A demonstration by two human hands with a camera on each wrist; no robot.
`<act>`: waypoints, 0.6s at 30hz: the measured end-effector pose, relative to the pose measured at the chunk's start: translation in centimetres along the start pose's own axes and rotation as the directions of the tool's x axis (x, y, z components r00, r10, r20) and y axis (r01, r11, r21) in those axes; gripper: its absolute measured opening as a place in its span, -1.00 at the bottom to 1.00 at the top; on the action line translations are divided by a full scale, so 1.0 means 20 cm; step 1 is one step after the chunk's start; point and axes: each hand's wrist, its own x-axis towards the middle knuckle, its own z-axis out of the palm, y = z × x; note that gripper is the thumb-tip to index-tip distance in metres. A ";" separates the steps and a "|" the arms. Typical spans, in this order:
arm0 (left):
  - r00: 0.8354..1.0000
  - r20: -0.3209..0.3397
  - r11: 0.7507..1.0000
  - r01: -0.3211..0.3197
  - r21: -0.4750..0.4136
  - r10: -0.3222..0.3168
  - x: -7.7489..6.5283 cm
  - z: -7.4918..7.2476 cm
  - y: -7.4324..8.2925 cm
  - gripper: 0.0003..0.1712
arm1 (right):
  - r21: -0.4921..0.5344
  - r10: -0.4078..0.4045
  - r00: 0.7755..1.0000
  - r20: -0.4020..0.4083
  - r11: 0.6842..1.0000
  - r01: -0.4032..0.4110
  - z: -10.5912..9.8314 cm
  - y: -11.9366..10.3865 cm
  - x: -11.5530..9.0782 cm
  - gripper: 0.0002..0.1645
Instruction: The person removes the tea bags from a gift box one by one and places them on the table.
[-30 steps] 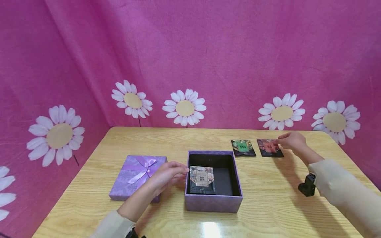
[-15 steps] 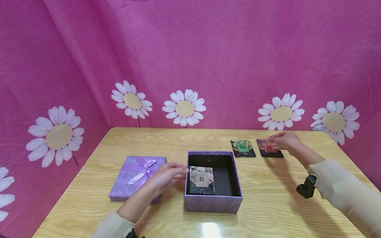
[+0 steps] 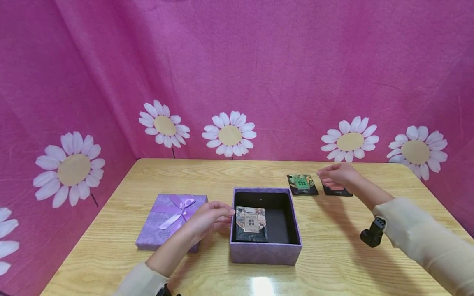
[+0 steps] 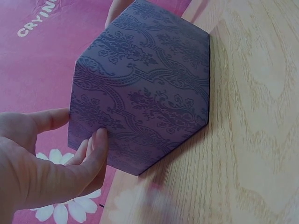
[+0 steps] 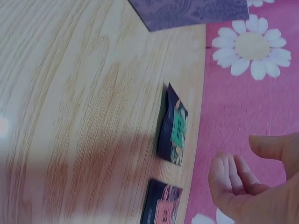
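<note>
A purple patterned gift box (image 3: 266, 251) stands without its lid, and a black sachet with a floral, cream label (image 3: 252, 224) lies inside it on the left. My left hand (image 3: 209, 218) rests its fingertips against the box's left wall; the left wrist view shows the fingers on that patterned side. Over on the right, my right hand (image 3: 340, 173) hovers above a sachet with a red label (image 3: 335, 187), partly covering it, and holds nothing. Just left of those fingertips lies a sachet with a green label (image 3: 303, 184) on the table.
The purple lid (image 3: 155, 226) with a satin bow (image 3: 181, 211) lies left of the box, partly behind my left forearm. A pink cloth (image 3: 259, 82) with white daisies hangs along the back edge of the wooden table (image 3: 326, 255).
My right hand has moved left across the red-labelled sachet, toward the green-labelled one. The left hand and the box have stayed where they were.
</note>
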 end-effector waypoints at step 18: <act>1.000 -0.005 1.000 -0.007 0.007 0.007 0.00 0.00 0.00 -0.66 | 0.079 -0.070 0.991 0.111 0.995 0.061 0.17 -0.12 -0.04 -0.36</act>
